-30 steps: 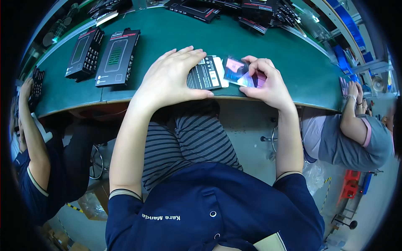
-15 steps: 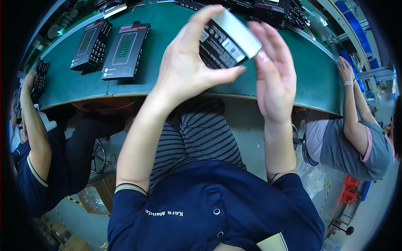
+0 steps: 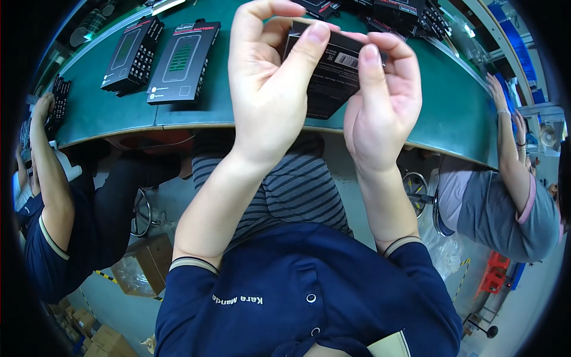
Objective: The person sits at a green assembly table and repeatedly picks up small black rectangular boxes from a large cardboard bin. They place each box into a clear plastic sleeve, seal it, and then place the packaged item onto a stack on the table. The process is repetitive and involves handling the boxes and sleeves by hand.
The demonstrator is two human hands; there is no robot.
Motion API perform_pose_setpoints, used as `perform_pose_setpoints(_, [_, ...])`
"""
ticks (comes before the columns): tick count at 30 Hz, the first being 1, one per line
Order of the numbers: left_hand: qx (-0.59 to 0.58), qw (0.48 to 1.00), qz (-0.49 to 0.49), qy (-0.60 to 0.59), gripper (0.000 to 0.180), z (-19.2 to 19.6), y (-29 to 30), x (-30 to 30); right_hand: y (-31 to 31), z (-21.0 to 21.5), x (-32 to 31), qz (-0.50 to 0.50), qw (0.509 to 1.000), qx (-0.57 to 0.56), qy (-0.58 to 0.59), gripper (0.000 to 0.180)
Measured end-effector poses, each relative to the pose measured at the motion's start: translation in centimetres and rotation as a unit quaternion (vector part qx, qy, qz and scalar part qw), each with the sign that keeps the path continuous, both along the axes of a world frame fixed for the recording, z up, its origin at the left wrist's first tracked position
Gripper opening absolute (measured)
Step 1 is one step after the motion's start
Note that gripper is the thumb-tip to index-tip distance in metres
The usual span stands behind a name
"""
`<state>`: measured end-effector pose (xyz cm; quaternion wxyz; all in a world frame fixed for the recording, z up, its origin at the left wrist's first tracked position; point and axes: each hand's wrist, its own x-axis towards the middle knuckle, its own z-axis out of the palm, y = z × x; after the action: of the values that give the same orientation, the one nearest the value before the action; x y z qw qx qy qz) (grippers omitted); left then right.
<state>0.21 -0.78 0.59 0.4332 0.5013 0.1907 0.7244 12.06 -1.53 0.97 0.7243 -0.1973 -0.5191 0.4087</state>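
Observation:
Between my hands, above the table's near edge, is a black cardboard retail box (image 3: 333, 77) with a white barcode label on the face toward me. My left hand (image 3: 267, 89) is closed on its upper left end, the thumb pressed along the top edge. At the upper right corner my right hand (image 3: 383, 98) pinches the box between thumb and fingers. Its far side and some of my left fingertips are hidden. To the left, two similar dark boxes lie on the table: one nearer (image 3: 183, 62) with a phone outline and green bars, the other (image 3: 132, 55) beside it.
The green table (image 3: 208, 113) curves across in front of me. More dark boxes (image 3: 398, 15) are piled at the back. A co-worker sits on the left, one hand (image 3: 43, 107) at another stack; at right, a person's hands (image 3: 498, 95) reach over the table. An open carton (image 3: 143, 265) stands on the floor.
The box has turned: its pale end has swung out of sight and the barcode face now hangs downward. My right fingers have closed on its corner. The right co-worker's hands have parted.

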Motion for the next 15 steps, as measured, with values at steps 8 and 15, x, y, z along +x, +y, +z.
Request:
perform_pose_setpoints(8, [0.083, 0.990, 0.108, 0.043, 0.019, -0.5, 0.1, 0.8, 0.1, -0.1, 0.4, 0.016, 1.000, 0.013, 0.003, 0.016])
perform_pose_setpoints(15, [-0.243, 0.968, 0.060, 0.032, 0.057, 1.1, -2.0, -1.7, -0.6, -3.8, 0.1, -0.240, 0.924, 0.231, -0.187, 0.047])
